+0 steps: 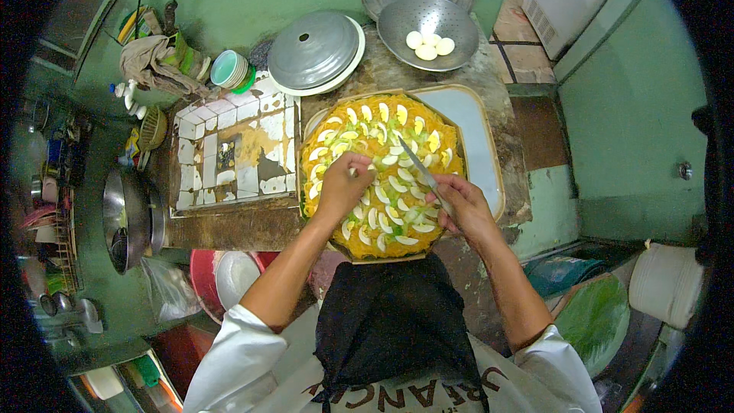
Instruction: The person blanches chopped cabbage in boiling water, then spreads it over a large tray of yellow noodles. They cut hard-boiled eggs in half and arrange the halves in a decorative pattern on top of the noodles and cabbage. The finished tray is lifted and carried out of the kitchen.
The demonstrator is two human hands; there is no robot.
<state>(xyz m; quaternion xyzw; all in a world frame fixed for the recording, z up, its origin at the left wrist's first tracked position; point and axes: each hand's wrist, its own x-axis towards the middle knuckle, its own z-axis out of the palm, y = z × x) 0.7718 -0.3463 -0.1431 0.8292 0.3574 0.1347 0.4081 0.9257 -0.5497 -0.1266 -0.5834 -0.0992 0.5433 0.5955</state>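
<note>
In front of me lies a large round dish of orange-yellow noodles [359, 235] on an eight-sided board or tray. Boiled egg slices [394, 215] and bits of pale green vegetable are spread over its top. My right hand [461, 205] grips a knife [415, 159] at the dish's right side, its blade slanting up and left above the food. Over the left-middle of the dish, my left hand [345, 185] has its fingertips pinched together. A small pale bit shows by those fingers, too little to name.
Behind the dish, a perforated metal bowl [397, 30] holds several whole peeled eggs [430, 47]. A metal lid [313, 50] rests on a white plate beside it. A blue-grey tray [478, 138] lies under the dish's right side. Left is a tiled sink [248, 176]; stacked cups [229, 70] stand behind it.
</note>
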